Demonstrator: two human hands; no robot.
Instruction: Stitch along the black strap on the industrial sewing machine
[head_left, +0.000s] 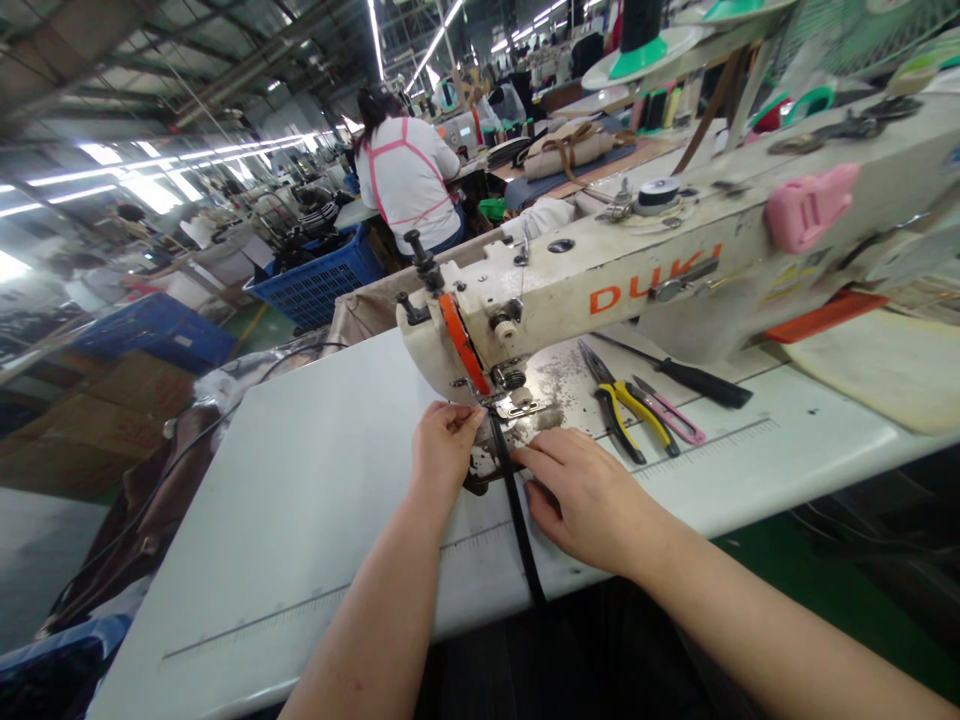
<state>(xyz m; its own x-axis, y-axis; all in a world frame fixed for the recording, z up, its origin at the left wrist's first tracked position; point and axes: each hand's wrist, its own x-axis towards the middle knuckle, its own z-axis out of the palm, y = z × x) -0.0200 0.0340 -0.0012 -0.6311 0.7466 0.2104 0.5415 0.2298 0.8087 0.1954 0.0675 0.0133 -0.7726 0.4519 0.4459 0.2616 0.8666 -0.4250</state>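
A narrow black strap point(516, 520) runs from under the presser foot of the sewing machine point(480, 340) down over the table's front edge. My left hand point(444, 450) is just left of the needle area, thumb and fingertips pinched together beside the strap's upper end. Whatever lies in that pinch is too small to make out. On the other side, my right hand point(581, 490) rests on the table with bent fingers, their tips at the strap's right edge. A gap shows between its thumb and index finger.
Pliers point(630, 405) with yellow and black handles, a pink thread snipper point(671, 412) and a black-handled screwdriver point(694, 378) lie right of the needle. A pink holder point(810, 208) sits on the machine arm. Beyond are a blue crate point(322, 285) and a seated co-worker point(409, 180).
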